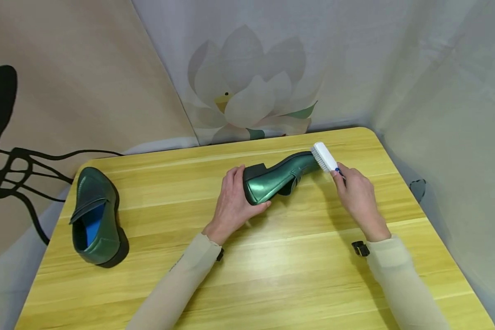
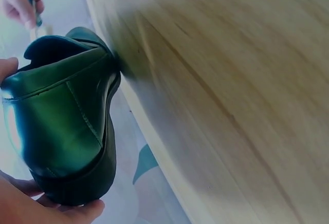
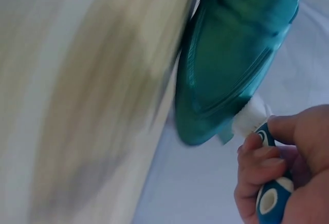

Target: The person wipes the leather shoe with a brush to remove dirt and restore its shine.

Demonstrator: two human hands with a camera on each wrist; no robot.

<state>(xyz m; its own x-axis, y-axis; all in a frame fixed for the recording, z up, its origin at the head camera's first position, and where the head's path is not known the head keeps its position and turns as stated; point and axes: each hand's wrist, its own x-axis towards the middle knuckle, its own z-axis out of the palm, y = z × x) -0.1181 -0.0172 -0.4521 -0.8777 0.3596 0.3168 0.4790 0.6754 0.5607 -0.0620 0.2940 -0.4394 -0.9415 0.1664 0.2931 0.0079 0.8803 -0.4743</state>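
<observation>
A shiny green loafer [image 1: 268, 182] lies tipped on its side at the middle of the table, its dark heel to the left. My left hand [image 1: 236, 201] grips it round the heel, thumb on one side and fingers on the sole side. In the left wrist view the loafer's back [image 2: 56, 126] shows between thumb and fingertips. My right hand [image 1: 356, 195] holds a white-headed scrub brush [image 1: 324, 156] by its handle, which looks blue and white in the right wrist view [image 3: 271, 201]. The bristles are at the loafer's toe; whether they touch is hard to tell.
A second green loafer [image 1: 95, 220] with a blue insole stands upright at the table's left edge. The wooden table [image 1: 272, 284] ends at a back edge near a hanging curtain [image 1: 334, 55] printed with a flower. Fabric also hangs along the right side.
</observation>
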